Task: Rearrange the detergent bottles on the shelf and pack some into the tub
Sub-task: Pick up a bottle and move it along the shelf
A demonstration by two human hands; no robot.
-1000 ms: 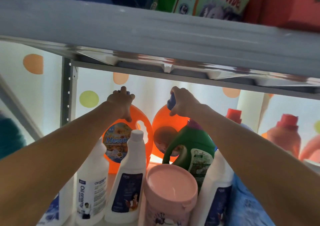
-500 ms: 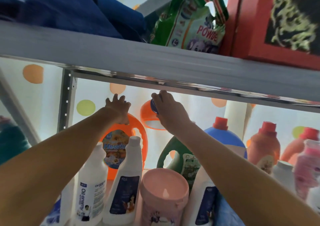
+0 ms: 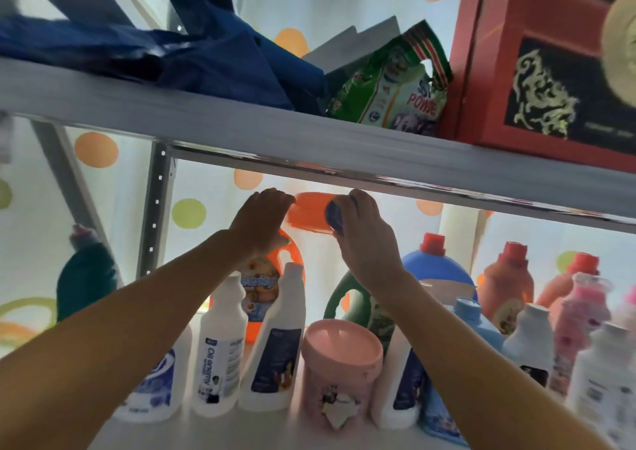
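Note:
Gripped by its blue cap (image 3: 333,218) in my right hand (image 3: 364,239), an orange detergent jug (image 3: 306,213) hangs tilted at the back, just under the upper shelf (image 3: 309,146). My left hand (image 3: 261,222) lies with straight fingers over the top of a second orange jug (image 3: 257,286), which stands on the lower shelf, and its fingertips reach the lifted jug's side. A green jug (image 3: 339,300) and a blue jug with a red cap (image 3: 437,270) stand below my right wrist. A pink lidded tub (image 3: 340,356) sits at the front.
White bottles (image 3: 220,346) line the front left, and several orange, pink and white bottles (image 3: 509,284) crowd the right. On the upper shelf lie a blue cloth (image 3: 206,57), a green powder bag (image 3: 395,91) and a red box (image 3: 543,53). A grey upright (image 3: 155,215) stands at the left.
My right hand has lifted the right orange jug by its cap up to the underside of the upper shelf. My left hand's fingers have straightened over the left jug.

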